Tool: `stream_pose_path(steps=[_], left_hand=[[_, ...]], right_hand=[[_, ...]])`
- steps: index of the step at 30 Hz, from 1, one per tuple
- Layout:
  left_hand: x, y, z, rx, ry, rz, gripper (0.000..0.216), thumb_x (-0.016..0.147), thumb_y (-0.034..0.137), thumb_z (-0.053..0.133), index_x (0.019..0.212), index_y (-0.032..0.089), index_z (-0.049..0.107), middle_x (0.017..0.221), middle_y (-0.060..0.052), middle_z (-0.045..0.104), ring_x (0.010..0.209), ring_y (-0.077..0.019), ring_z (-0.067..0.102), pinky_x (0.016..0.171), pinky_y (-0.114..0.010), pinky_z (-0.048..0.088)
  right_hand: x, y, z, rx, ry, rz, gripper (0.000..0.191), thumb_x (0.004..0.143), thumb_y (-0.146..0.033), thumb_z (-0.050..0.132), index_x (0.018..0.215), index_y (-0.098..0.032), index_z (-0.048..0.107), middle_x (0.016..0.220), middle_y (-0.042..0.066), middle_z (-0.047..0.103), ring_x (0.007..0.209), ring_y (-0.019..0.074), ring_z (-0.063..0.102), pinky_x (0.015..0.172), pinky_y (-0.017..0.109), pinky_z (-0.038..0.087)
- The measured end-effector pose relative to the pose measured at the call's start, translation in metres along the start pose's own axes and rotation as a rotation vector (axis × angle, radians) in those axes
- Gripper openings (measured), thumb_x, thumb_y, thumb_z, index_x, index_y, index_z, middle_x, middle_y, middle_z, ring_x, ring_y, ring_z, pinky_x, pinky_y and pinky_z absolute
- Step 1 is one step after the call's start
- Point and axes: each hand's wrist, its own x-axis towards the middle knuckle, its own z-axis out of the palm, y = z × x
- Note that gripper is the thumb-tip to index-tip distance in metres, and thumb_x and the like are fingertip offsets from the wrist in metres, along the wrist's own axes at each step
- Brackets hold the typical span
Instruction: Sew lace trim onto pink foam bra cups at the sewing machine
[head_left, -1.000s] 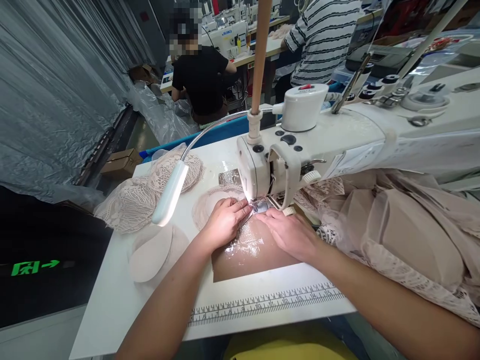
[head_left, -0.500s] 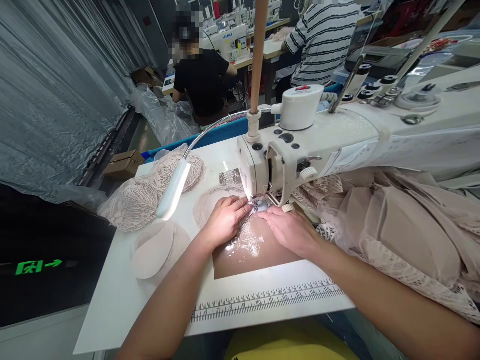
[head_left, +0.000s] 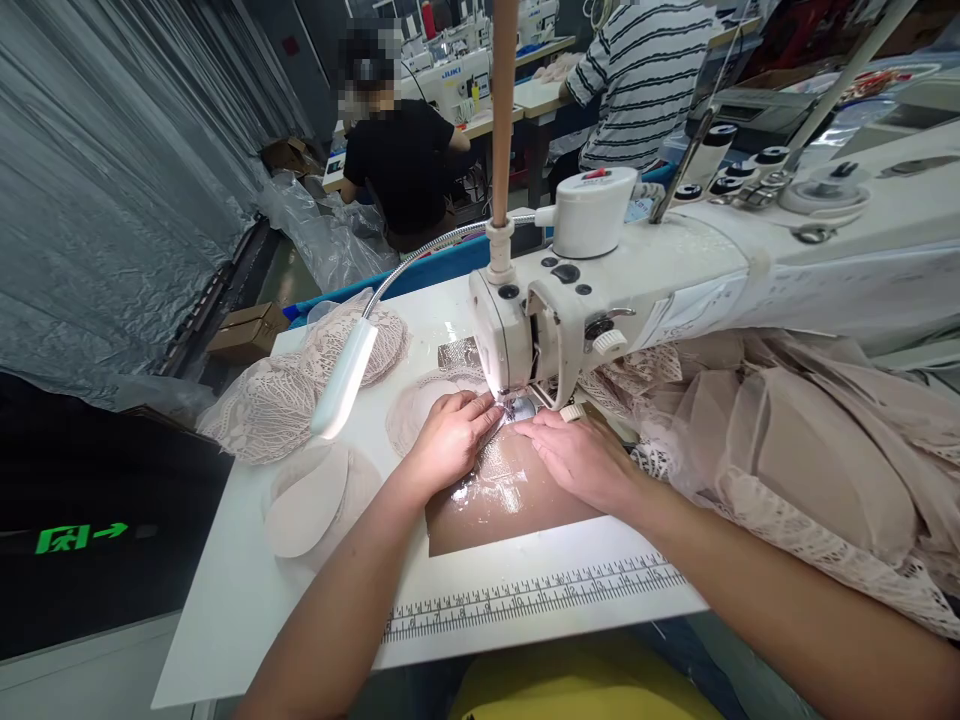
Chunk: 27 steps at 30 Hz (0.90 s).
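Both my hands lie at the foot of a white sewing machine (head_left: 570, 290). My left hand (head_left: 448, 440) rests on a lace piece (head_left: 420, 400), its fingers close together and pressing the fabric down just left of the needle. My right hand (head_left: 581, 455) lies flat on the right side, fingertips at the presser foot (head_left: 519, 408). Between them a small bit of fabric sits under the needle on a shiny brown plate (head_left: 510, 500). The needle itself is hidden by the machine head.
A gooseneck lamp (head_left: 345, 375) hangs over the white table (head_left: 247, 600). Lace cups (head_left: 285, 395) and beige foam pads (head_left: 307, 510) lie at left. Beige fabric (head_left: 795, 450) is heaped at right. A printed ruler (head_left: 525, 595) runs along the front edge. Two people sit at machines behind.
My hands have hardly moved; they stay pressed at the presser foot. The view has shifted slightly.
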Motion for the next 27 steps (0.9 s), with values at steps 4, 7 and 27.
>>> stream_pose_path(steps=[4,7,27], left_hand=[[0.000,0.002,-0.001,0.019,0.005,-0.001,0.042,0.089,0.016,0.043,0.129,0.021,0.052,0.131,-0.010,0.055,0.113,-0.0269,0.048,0.093,-0.046,0.041],[0.000,0.009,-0.010,0.081,-0.010,-0.051,0.039,0.089,0.018,0.042,0.127,0.021,0.053,0.129,-0.012,0.055,0.115,-0.0282,0.048,0.091,-0.046,0.042],[-0.012,0.035,-0.018,-0.059,-0.063,0.020,0.035,0.095,0.026,0.036,0.120,0.014,0.057,0.127,-0.008,0.058,0.094,-0.0215,0.053,0.085,-0.037,0.047]], right_hand=[[0.000,-0.001,-0.001,0.004,0.017,-0.012,0.035,0.086,-0.011,0.044,0.110,-0.019,0.069,0.089,0.005,0.069,0.068,0.0153,0.057,0.065,0.028,0.044],[0.000,-0.002,-0.001,0.014,0.039,-0.029,0.036,0.086,-0.009,0.043,0.109,-0.019,0.069,0.089,0.005,0.069,0.069,0.0153,0.058,0.067,0.028,0.044],[-0.003,-0.001,-0.006,-0.029,0.018,-0.046,0.033,0.089,-0.011,0.040,0.108,-0.016,0.067,0.086,0.006,0.065,0.065,0.0146,0.051,0.063,0.028,0.037]])
